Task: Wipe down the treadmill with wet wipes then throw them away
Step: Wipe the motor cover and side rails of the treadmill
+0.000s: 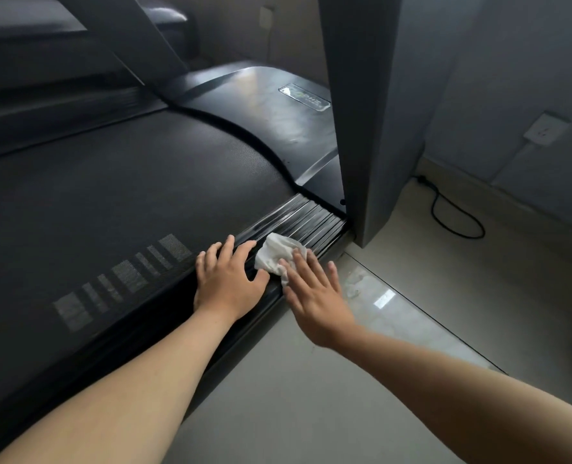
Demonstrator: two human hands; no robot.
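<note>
1. Two bare hands work low on a treadmill (144, 182), seen from a head-worn camera looking down along both forearms.
2. The right hand (314, 296) presses a crumpled white wet wipe (274, 254) onto the ribbed side rail (311, 217). Its fingers lie straight and slightly spread over the wipe's near edge, not curled round it.
3. The left hand (226, 279) rests flat just beside the wipe, fingers straight and fanned across the seam between the rail and the running belt (127, 155). Its thumb stretches toward the wipe. It holds nothing and appears to serve as a brace.
4. The wipe sits on the rail near its front end, close to the foot of the grey upright post (361, 112), with the glossy motor cover (261, 108) beyond.
5. The step in hand looks to be the wiping of this rail. Throwing the wipe away is not yet done, and no bin is in view.
6. Done well, the stroke would run along the ribs rather than across them, so the cloth reaches into the grooves. It would also carry right up to the post's foot.
7. The wipe is bunched, so little of it meets the rail; flattened under the palm it would likely cover more and be less apt to slip from under the fingers.
8. A black cable (458, 216) loops over the pale floor (311, 396) toward a wall socket (545, 127); the damp wipe is best kept clear of both.
</note>
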